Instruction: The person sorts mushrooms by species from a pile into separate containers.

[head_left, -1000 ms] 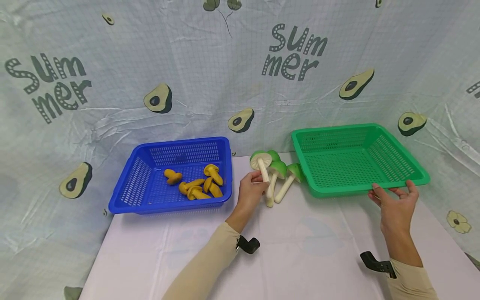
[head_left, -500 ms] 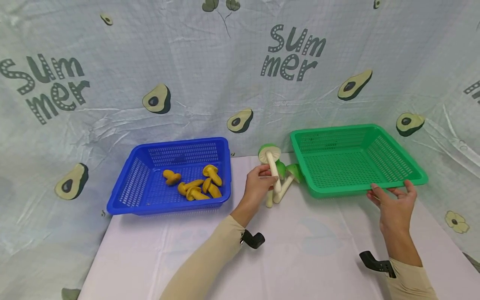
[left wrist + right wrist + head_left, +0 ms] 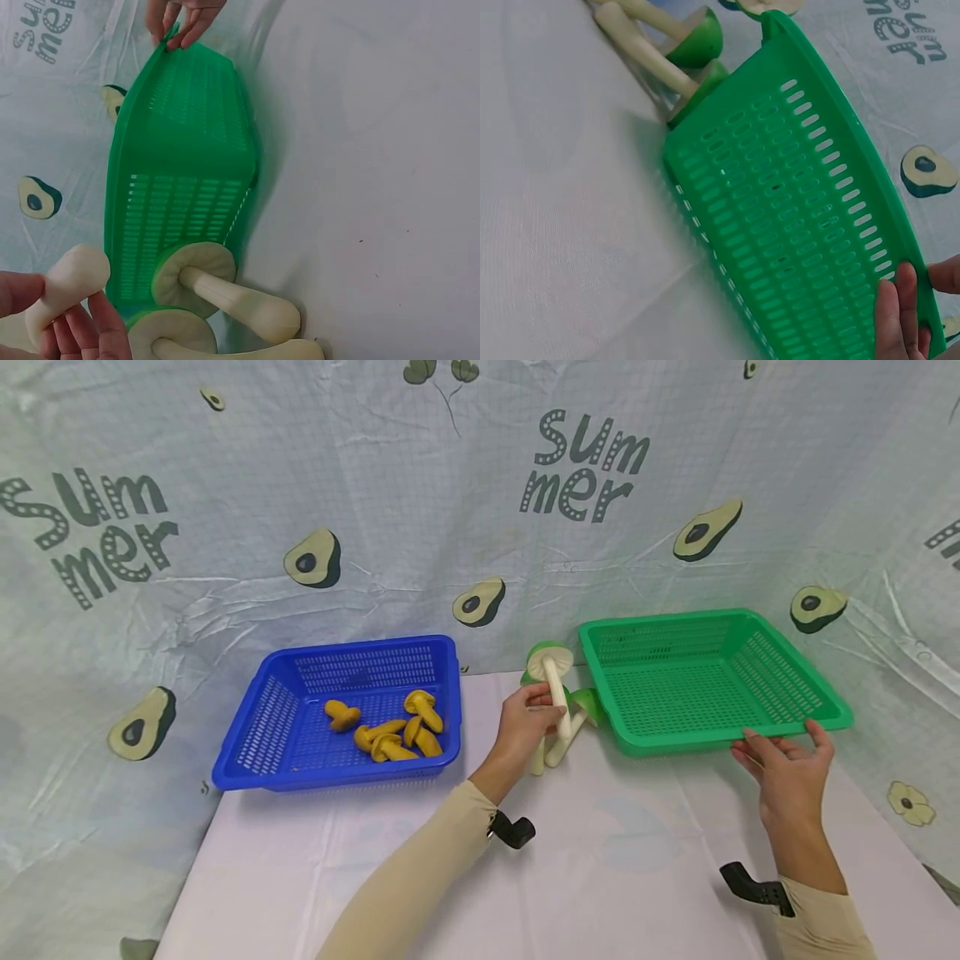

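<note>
My left hand pinches a green-capped toy mushroom by its pale stem. The mushroom is lifted, cap up and slightly tilted, in front of several like it. In the left wrist view its stem shows between thumb and fingers. Those other green-capped mushrooms lie on the table against the left side of a green basket, partly hidden by my left hand. With thumb above and fingers beneath, my right hand grips the front rim of the green basket, whose inside shows only its slatted floor.
On the left of the table stands a blue basket with several yellow-brown mushrooms in it. Behind both baskets hangs a pale cloth printed with avocados and lettering. A white cloth covers the table.
My left hand has raised the mushroom and moved it to the right, toward the green basket. My right hand has kept its grip on the rim.
</note>
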{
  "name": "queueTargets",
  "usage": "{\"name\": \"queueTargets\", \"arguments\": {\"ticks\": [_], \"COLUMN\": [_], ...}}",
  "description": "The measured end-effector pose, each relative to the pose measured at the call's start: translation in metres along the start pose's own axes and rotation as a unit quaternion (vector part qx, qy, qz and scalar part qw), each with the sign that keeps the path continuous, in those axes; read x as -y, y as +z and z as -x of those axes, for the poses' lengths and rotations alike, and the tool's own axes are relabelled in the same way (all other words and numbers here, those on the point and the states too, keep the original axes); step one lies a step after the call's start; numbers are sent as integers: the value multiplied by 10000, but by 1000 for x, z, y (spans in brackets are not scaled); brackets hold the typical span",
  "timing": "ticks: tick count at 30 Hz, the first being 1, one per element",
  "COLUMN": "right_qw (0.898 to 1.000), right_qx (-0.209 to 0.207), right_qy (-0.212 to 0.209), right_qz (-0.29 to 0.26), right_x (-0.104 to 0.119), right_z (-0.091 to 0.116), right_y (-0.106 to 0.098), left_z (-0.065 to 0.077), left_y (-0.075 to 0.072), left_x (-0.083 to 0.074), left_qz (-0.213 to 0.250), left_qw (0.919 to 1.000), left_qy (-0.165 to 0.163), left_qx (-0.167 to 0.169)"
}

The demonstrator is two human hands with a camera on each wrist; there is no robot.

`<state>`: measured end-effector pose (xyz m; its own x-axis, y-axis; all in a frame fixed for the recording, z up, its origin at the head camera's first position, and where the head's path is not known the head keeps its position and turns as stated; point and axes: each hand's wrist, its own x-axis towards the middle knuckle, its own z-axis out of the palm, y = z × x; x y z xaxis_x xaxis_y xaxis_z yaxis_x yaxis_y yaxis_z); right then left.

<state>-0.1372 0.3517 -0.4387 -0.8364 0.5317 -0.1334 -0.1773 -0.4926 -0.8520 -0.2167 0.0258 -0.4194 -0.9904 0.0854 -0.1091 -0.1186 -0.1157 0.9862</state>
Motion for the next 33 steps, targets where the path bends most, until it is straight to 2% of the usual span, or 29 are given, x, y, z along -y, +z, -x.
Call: {"name": "queueTargets", "arguments": {"ticks": [4, 9, 33], "right_qw": [9993, 9989, 9996], "right_qx": [76, 69, 11], "right_qy": [81, 141, -38], "right_qz": [-368, -451, -268], "right_x": [1, 1, -1], "right_z": [0, -2, -3], "right_y": [-1, -1, 0], "left_z": [-4, -7, -11], "left_y": [3, 6, 27], "left_x": [-1, 1, -4], "left_qz": [-7, -39, -45], "left_qw": [10000, 10000, 9997], "left_qy": [-45, -44, -23], "left_qx": [-7, 6, 253]}}
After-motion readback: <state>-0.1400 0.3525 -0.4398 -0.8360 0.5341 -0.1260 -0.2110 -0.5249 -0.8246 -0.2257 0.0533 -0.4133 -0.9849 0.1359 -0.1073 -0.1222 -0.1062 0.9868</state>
